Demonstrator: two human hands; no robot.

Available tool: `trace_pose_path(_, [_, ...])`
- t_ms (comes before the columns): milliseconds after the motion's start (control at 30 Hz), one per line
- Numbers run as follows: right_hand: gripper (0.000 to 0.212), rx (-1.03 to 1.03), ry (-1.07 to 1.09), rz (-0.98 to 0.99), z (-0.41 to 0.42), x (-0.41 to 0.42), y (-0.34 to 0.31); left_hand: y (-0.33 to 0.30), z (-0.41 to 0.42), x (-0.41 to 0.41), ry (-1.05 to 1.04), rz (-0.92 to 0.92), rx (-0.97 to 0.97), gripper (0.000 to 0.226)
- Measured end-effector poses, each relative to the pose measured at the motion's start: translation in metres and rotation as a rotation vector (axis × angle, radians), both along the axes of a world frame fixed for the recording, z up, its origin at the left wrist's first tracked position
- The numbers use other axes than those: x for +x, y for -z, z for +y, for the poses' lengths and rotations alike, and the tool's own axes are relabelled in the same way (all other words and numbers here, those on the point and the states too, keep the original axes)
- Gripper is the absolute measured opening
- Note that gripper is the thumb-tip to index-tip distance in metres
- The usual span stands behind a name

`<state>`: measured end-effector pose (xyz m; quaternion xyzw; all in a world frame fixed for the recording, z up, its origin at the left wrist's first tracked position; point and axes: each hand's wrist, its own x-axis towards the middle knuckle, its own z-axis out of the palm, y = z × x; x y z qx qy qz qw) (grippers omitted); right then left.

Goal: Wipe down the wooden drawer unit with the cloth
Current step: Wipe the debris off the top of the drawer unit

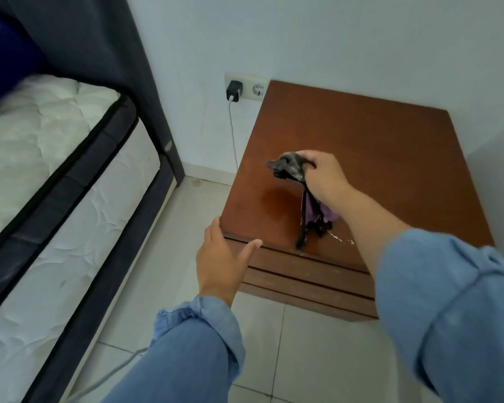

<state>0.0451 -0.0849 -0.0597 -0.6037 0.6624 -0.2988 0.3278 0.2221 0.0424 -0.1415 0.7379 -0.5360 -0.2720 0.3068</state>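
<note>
A reddish-brown wooden drawer unit (376, 146) stands against the white wall, with drawer fronts visible at its near side. My right hand (322, 177) is over the middle of its top, shut on a bunched dark grey and purple cloth (291, 168). The cloth's loose end hangs down to the top near the front edge. A darker wet patch (277, 199) shows on the wood left of the cloth. My left hand (223, 261) rests on the unit's front left corner, fingers on the side and thumb along the front edge.
A bed with a white mattress (41, 158) and dark frame lies at the left. A wall socket holds a black charger (234, 91), its white cable dropping to the tiled floor (274, 344) between bed and unit.
</note>
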Motion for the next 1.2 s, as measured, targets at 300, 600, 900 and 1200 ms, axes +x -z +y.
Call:
trace_pose_path(300, [0.039, -0.08, -0.056, 0.445, 0.004, -0.027, 0.047, 0.016, -0.003, -0.024, -0.118, 0.025, -0.072, 0.124])
trace_pose_path(600, [0.05, -0.243, -0.205, 0.432, 0.11, -0.026, 0.068, 0.013, -0.001, -0.027, -0.13, -0.061, -0.011, 0.121])
trace_pose_path(900, [0.042, -0.02, -0.15, 0.147, 0.154, -0.052, 0.041, -0.009, 0.025, -0.063, -0.031, -0.308, -0.044, 0.112])
trace_pose_path(1200, [0.031, -0.111, 0.115, 0.021, 0.06, -0.132, 0.006, -0.025, -0.002, -0.12, 0.565, -0.662, -0.178, 0.108])
